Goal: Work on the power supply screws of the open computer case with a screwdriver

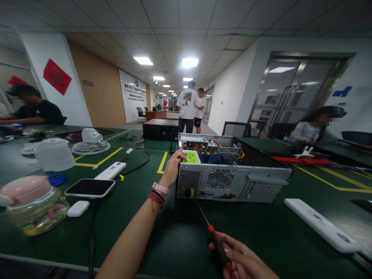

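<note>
An opened computer case (232, 182) lies on its side on the green table, its back panel facing me. My left hand (174, 164) grips its left upper edge, fingers bent over the top beside a power supply (190, 156) with a bright green label. In my right hand (235, 255) is a screwdriver (216, 244) with a red and black handle. Its thin shaft slants up and left, and the tip is at the case's lower edge near the power supply's corner. Whether the tip touches a screw I cannot tell.
To the left are a phone (90, 187), a white earbud case (78, 208), a pink-lidded jar (35, 205), a white fan (90, 141) and a black cable (92, 236). A white power bank (321, 224) lies right. Behind stands a black case (159, 130). People are around the room.
</note>
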Action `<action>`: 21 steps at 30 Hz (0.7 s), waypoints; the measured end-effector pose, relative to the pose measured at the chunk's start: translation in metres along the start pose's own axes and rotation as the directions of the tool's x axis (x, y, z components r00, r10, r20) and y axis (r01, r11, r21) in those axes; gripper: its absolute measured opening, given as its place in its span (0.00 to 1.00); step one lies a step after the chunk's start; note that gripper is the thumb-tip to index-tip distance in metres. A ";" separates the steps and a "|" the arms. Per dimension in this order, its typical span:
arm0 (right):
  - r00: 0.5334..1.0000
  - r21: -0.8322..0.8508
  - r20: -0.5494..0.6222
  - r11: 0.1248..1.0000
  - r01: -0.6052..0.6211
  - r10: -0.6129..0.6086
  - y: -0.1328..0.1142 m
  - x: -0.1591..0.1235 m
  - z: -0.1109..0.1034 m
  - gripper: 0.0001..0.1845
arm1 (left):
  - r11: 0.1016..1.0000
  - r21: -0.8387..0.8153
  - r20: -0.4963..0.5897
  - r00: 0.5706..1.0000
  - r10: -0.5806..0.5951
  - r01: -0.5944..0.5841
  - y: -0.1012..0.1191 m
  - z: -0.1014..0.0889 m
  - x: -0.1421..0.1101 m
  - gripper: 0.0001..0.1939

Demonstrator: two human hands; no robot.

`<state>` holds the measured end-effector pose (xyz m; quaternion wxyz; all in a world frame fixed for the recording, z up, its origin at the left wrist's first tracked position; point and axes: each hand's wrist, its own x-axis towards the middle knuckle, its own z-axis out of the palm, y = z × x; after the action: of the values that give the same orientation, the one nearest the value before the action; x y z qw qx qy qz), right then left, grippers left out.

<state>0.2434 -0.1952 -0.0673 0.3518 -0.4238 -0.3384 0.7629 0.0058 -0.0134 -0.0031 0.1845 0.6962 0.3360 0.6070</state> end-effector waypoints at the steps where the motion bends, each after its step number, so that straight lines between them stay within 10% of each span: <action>1: 1.000 -0.002 0.012 1.000 0.006 -0.006 0.000 0.000 0.000 0.27 | 1.000 -0.006 0.000 1.000 0.005 -0.005 0.000 0.000 0.000 0.18; 21: 0.988 -0.131 -0.116 0.987 0.091 -0.107 0.015 0.002 0.000 0.31 | 1.000 -0.018 -0.004 1.000 0.002 -0.002 0.000 0.000 -0.001 0.19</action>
<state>0.2386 -0.2014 -0.0802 0.3822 -0.4737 -0.3841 0.6942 0.0055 -0.0141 -0.0040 0.1893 0.6938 0.3303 0.6113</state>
